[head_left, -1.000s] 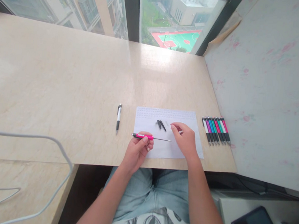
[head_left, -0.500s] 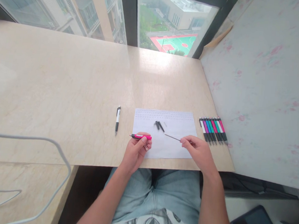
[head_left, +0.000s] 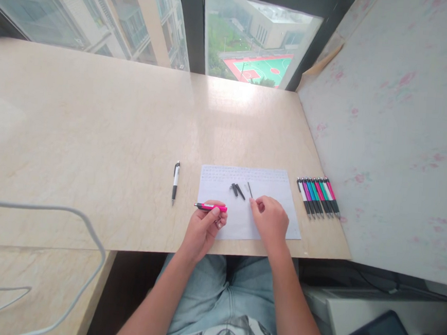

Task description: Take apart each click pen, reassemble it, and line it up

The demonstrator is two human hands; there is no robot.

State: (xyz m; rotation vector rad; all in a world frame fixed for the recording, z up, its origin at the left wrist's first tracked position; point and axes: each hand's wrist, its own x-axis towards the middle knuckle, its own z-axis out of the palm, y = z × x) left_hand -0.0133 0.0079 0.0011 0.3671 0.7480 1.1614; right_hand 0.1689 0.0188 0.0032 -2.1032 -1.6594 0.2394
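Observation:
My left hand (head_left: 206,228) is closed around a pink pen barrel (head_left: 210,207) with a black clip end, held level over the left edge of the paper. Between the fingertips of my right hand (head_left: 270,220) is a thin dark pen refill (head_left: 250,189), its free end pointing away from me. Under it lies a white sheet of paper (head_left: 242,228) with rows of writing along the top. Two short black pen parts (head_left: 240,191) rest on the sheet, left of the refill. A small pale, clear-looking piece, probably a spring, lies close to the refill.
A white and black pen (head_left: 175,183) lies left of the paper. Several coloured pens (head_left: 317,197) form a row at the right, near the flowered wall (head_left: 395,150). A white cable (head_left: 87,224) loops across the left side. The table's front edge runs just below the paper.
My right hand has moved left over the paper, and the refill has swung from nearly level to pointing away from me. My left hand stays in place with the pink barrel.

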